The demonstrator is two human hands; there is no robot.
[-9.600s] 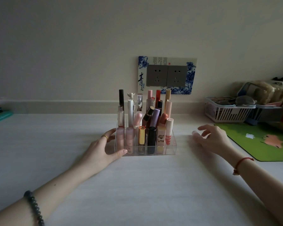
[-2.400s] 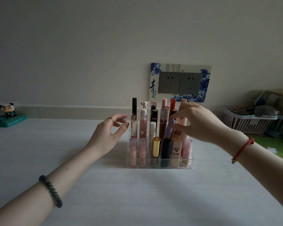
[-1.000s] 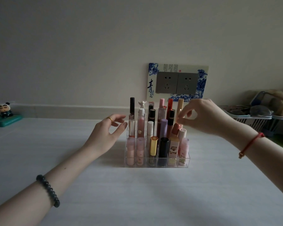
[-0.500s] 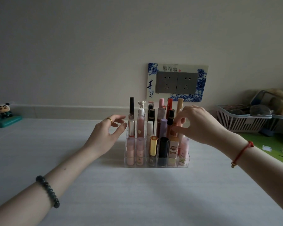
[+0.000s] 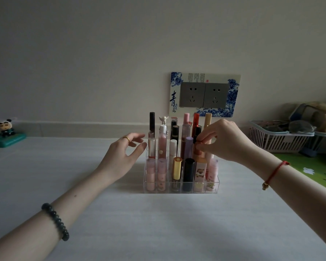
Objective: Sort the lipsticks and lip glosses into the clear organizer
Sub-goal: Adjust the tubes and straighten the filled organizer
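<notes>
A clear organizer (image 5: 177,188) stands mid-table, packed with several upright lipsticks and lip glosses. A gold-capped tube (image 5: 177,167) and a black tube (image 5: 188,171) stand in its front row. My right hand (image 5: 228,141) reaches in from the right and pinches a brownish-pink lipstick (image 5: 197,150) in the second row between thumb and fingertips. My left hand (image 5: 121,156) hovers just left of the organizer with fingers relaxed and spread, holding nothing. It wears a gold ring.
A white slatted basket (image 5: 277,137) with clutter sits at the right by the wall. A green mat (image 5: 312,166) lies in front of it. A panda figurine on a teal base (image 5: 5,131) stands far left. A socket plate (image 5: 204,95) is on the wall.
My right hand has lowered slightly and closed its fingertips on the brownish-pink lipstick in the second row. My left hand has stayed beside the organizer.
</notes>
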